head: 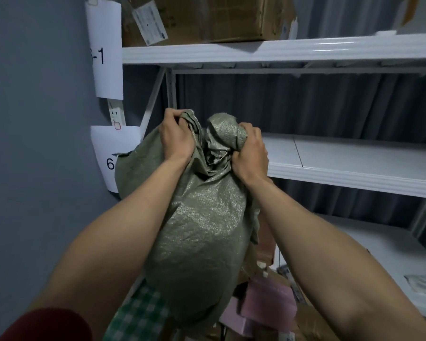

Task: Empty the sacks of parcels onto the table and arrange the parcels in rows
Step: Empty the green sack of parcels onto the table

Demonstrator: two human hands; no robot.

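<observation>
A bulging green woven sack (199, 232) hangs upended in front of me, its bottom corners bunched at the top. My left hand (176, 136) is clenched on the left corner, and my right hand (250, 151) grips the right corner. Below the sack lie several parcels: a pink padded one (268, 299), a green checked one (140, 313), and brown cardboard boxes (263, 237). The sack's mouth is hidden behind its bulk.
White metal shelves stand ahead, with the middle shelf (354, 158) right of my hands and a lower one (384, 244) below. A large cardboard box (207, 18) sits on the top shelf. Paper labels (106, 50) hang on the grey wall at left.
</observation>
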